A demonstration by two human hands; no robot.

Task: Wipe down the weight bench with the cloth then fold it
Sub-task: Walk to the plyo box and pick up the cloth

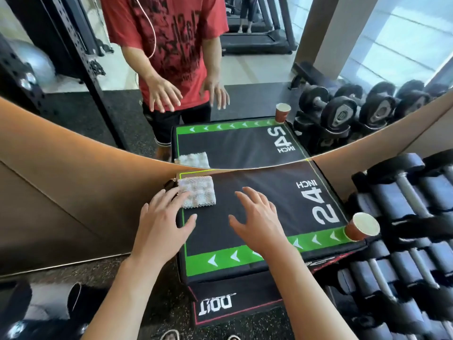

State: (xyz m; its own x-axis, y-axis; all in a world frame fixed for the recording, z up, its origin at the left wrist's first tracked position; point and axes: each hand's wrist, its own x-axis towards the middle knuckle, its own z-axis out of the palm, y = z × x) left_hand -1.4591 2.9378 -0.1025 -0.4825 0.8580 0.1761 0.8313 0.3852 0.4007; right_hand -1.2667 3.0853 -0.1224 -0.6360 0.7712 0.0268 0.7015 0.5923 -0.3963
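A white textured cloth (197, 191) lies folded into a small rectangle at the far left corner of the black padded bench top (264, 207), which has green arrow borders and "24 INCH" printed on it. My left hand (163, 220) hovers with fingers spread, its fingertips over the cloth's near left edge. Over the middle of the black top, my right hand (259, 222) is spread out the same way and holds nothing.
A wall mirror (245, 69) right behind the bench reflects me, the cloth and the bench. A brown paper cup (361, 228) stands at the bench's right near corner. Dumbbell racks (404, 229) crowd the right side. A brown wall panel (61, 192) borders the left.
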